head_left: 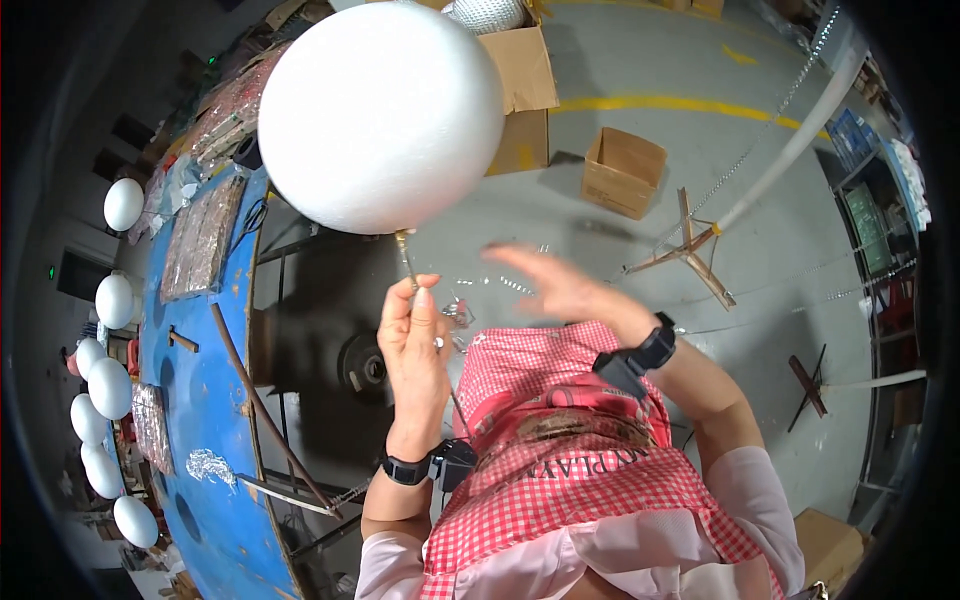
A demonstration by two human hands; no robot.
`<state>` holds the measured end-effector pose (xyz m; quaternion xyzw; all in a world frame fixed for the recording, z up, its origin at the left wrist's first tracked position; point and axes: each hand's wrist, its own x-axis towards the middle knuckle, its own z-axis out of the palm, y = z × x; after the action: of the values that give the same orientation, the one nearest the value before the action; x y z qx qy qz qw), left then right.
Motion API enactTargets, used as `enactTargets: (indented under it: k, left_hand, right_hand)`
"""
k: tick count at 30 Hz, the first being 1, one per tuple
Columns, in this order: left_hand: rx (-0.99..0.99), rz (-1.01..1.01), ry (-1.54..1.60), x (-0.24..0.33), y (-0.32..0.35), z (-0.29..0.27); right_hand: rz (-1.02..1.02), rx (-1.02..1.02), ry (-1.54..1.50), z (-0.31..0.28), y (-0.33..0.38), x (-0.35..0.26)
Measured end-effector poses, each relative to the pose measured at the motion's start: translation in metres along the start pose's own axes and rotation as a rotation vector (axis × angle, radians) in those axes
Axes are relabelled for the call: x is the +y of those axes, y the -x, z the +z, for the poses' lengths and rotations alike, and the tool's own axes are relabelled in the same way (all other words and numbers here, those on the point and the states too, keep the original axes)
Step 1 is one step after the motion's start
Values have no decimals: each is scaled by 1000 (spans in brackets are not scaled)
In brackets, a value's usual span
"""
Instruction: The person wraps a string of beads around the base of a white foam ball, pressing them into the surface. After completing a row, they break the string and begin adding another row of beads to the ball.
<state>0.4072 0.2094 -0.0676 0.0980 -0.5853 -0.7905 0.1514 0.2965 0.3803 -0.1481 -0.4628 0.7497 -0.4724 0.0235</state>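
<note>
Above the left hand, the white ball is carried on its thin metallic stem, which is pinched narrowly between thumb and fingers. The right hand is held apart from the stem, slightly blurred, fingers extended, with nothing seen in its grip. To the left, the blue table is seen. The step in hand is judged to be stem handling; next, a steady left pinch is probably required while the stem is approached by the right fingers

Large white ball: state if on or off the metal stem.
On: the white ball meets the metal stem at its underside; the left hand pinches the stem.
</note>
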Motion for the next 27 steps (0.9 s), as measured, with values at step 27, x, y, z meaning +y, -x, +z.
enactTargets:
  k: [27]
  left_hand:
    - [-204,-91,-112,-22,23,13]
  right_hand:
    - [596,-145,-772,11,21,-90]
